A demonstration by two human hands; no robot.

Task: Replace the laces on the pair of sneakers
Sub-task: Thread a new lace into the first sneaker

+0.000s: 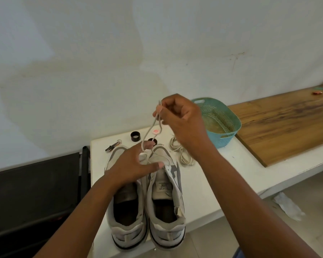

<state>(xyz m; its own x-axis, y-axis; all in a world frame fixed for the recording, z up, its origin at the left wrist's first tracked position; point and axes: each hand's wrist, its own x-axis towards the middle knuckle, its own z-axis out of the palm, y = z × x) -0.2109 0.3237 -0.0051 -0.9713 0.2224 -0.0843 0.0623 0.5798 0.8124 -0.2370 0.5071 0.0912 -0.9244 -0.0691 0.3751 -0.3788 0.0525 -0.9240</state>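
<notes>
At the centre of the frame the right hand (pixel 177 118) pinched a beige lace (pixel 151 130) and held it up above the pair of sneakers (pixel 147 207) standing side by side on the white table (pixel 209 183). Just below, the left hand (pixel 132 164) rested on the shoes' fronts, fingers loosely spread, the lace looping by its fingertips. A coiled lace (pixel 181 151) lay right of the shoes, near a teal basket (pixel 220 123).

Two bare forearms reach in from the bottom edge — no sleeves, watch, bracelets or rings show on either one. The left hand (pixel 131 165) has nails painted a pale pink, seen on the thumb and on a fingertip. The right hand (pixel 183 120) carries the same pale pink polish on its thumbnail. At the lower right edge, beside the right arm, shows a small patch of blue fabric (pixel 238 254) — clothing, its kind unclear.
</notes>
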